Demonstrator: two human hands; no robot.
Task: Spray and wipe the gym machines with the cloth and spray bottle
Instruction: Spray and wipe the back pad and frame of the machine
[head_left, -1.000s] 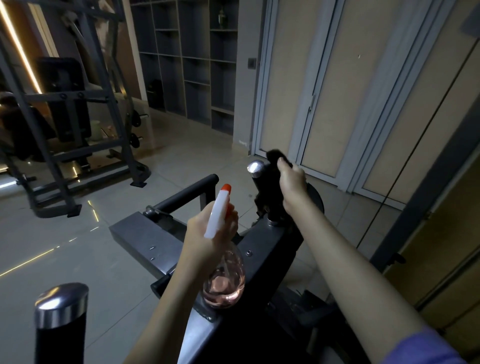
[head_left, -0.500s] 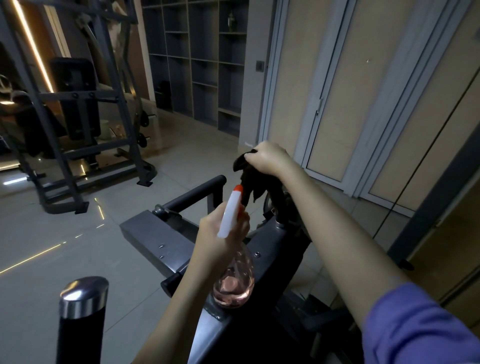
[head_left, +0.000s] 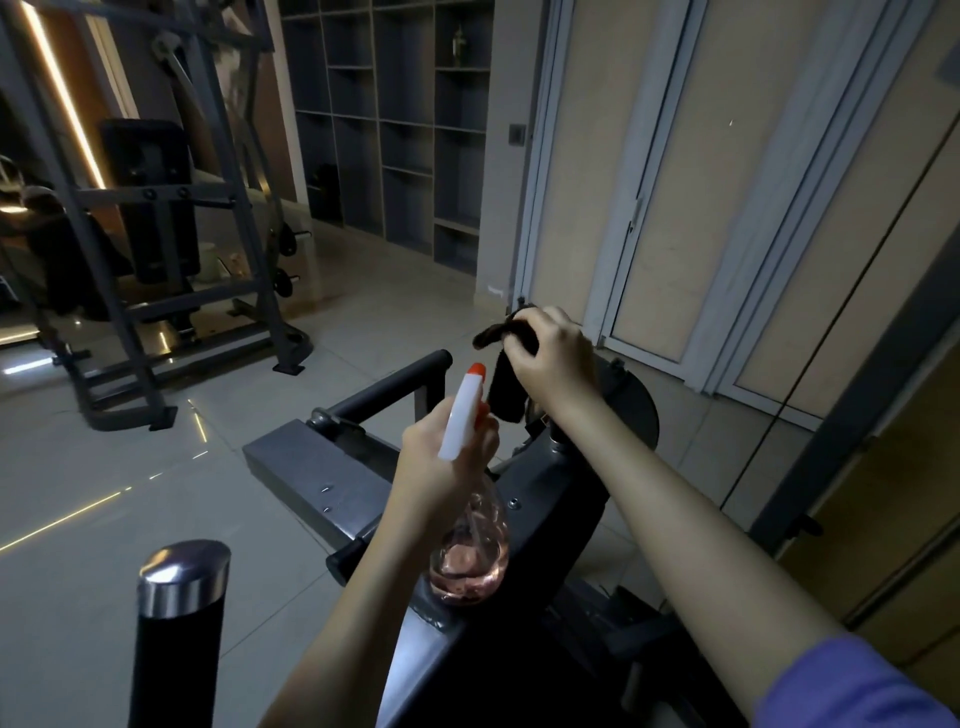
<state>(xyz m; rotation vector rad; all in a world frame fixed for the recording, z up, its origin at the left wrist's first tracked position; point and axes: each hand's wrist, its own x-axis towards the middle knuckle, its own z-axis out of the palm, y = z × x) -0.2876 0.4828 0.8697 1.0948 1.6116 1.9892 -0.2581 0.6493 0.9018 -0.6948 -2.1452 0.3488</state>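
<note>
My left hand (head_left: 441, 462) grips a clear spray bottle (head_left: 470, 551) with pink liquid, a white head and an orange nozzle tip, held over the dark gym machine (head_left: 561, 493) in front of me. My right hand (head_left: 553, 358) holds a dark cloth (head_left: 506, 374) on top of the machine's far upright handle; the handle's cap is hidden under the cloth and hand. The cloth hangs down to the left of the hand.
A black handle with a chrome cap (head_left: 182, 582) rises at the lower left. A horizontal black bar (head_left: 384, 389) sticks out left of the machine. A grey rack machine (head_left: 156, 249) stands at the far left, shelves (head_left: 405, 124) behind, sliding doors (head_left: 675, 182) to the right.
My right hand has moved from the side of the far handle onto its top, covering the chrome cap with the cloth. The spray bottle has stayed about where it was.
</note>
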